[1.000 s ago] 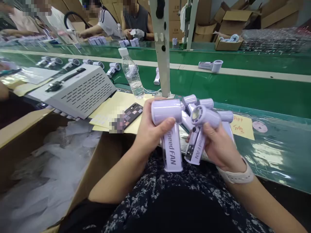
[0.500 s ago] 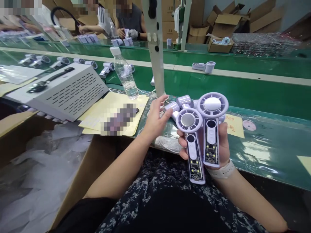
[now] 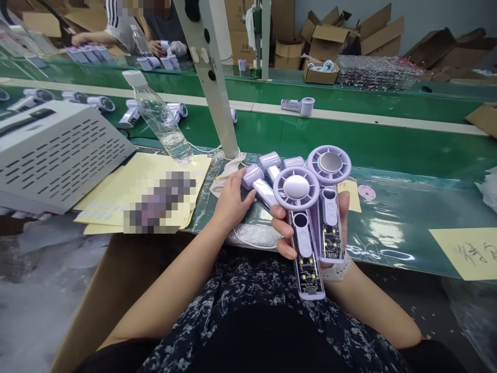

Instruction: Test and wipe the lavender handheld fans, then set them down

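Grips two lavender plastic handheld fans (image 3: 296, 187) with round spoked heads, right of the tall pale metal post (image 3: 217, 88), in the right hand (image 3: 284, 230), fingers clamped around the transparent-fronted handles. Holds the left hand (image 3: 232, 203) open, thumb spread from the fingers, fingertips at the cylindrical head of a loose lavender fan (image 3: 253, 176), near the post's base. Includes a clear plastic bottle (image 3: 165, 124) and yellow paper sheets (image 3: 104, 199) left of the post.
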Demonstrator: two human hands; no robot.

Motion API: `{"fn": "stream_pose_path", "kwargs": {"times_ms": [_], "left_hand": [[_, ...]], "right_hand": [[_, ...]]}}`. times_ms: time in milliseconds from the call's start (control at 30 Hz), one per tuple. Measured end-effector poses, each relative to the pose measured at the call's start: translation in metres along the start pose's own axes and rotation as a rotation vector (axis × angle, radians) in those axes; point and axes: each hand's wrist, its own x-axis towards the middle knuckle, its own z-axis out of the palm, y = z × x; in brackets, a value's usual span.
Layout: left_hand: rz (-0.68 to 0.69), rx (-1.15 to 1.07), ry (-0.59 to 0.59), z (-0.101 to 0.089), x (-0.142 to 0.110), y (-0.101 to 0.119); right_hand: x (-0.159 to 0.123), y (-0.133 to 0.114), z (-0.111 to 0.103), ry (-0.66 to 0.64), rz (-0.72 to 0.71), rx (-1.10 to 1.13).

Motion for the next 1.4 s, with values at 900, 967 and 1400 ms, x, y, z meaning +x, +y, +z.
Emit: {"fn": "stream_pose_path", "kwargs": {"times_ms": [900, 967, 1400], "left_hand": [[-0.058, 0.021, -0.037, -0.002, 0.0, 0.001], [-0.056, 0.022, -0.031, -0.002, 0.0, 0.0], [-0.026, 0.044, -0.028, -0.002, 0.0, -0.001]], "right_hand": [[-0.01, 0.004, 0.008, 0.45, -0.323, -0.17], [-0.011, 0.004, 0.007, 0.484, -0.341, -0.177], [-0.004, -0.01, -0.021, 0.067, -0.186, 0.21]]}}
